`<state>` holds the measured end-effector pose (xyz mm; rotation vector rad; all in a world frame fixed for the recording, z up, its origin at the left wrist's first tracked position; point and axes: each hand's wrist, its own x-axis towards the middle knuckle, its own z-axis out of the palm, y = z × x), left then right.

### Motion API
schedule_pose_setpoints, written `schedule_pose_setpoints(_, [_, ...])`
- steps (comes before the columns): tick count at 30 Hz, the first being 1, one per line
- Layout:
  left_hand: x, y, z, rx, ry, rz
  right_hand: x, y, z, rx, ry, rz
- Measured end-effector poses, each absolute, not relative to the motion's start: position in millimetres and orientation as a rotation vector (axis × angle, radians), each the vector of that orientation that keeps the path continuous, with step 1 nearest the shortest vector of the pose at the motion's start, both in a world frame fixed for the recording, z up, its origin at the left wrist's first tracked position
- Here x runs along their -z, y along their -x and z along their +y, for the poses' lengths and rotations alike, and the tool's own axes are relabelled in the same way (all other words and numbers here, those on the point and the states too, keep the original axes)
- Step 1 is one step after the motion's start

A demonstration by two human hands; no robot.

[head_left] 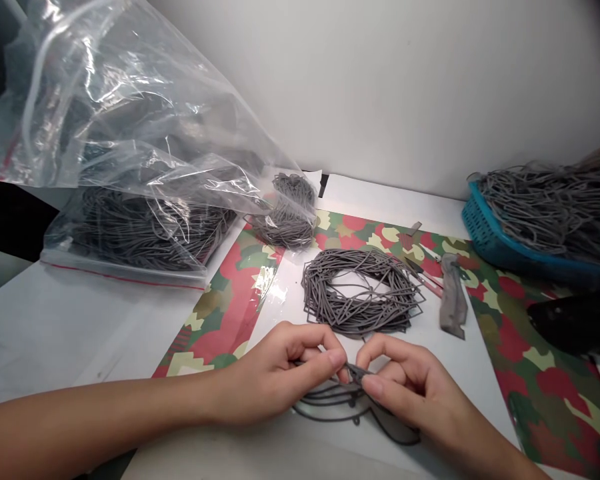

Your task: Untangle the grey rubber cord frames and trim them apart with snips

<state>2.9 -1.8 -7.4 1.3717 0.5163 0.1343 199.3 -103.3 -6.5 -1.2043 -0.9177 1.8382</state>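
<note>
Both hands meet low in the middle of the head view, over white paper. My left hand [300,367] pinches a few thin dark grey rubber rings [330,418], which look like gaskets with small tabs. Close by, my right hand [405,380] grips the same rings between thumb and forefinger. Their loops hang below the fingers; the part between the fingertips is mostly hidden. Just beyond the hands lies a round pile of similar grey rings [363,323], stacked in a loose wreath.
A large clear zip bag [130,227] full of grey rings stands at left, a smaller bag [295,213] beside it. A blue basket [495,230] heaped with rings sits at right. Tweezers [430,283] and a grey strip [453,297] lie near the pile, on camouflage-patterned sheeting [535,380].
</note>
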Motion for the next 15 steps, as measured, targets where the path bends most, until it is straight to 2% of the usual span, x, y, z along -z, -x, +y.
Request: schedule_pose_setpoints(15, [5.5, -2.5, -1.1, -0.127, -1.430, 0.512, 8.3, -198.7, -106.3, -1.838, 1.194, -0.873])
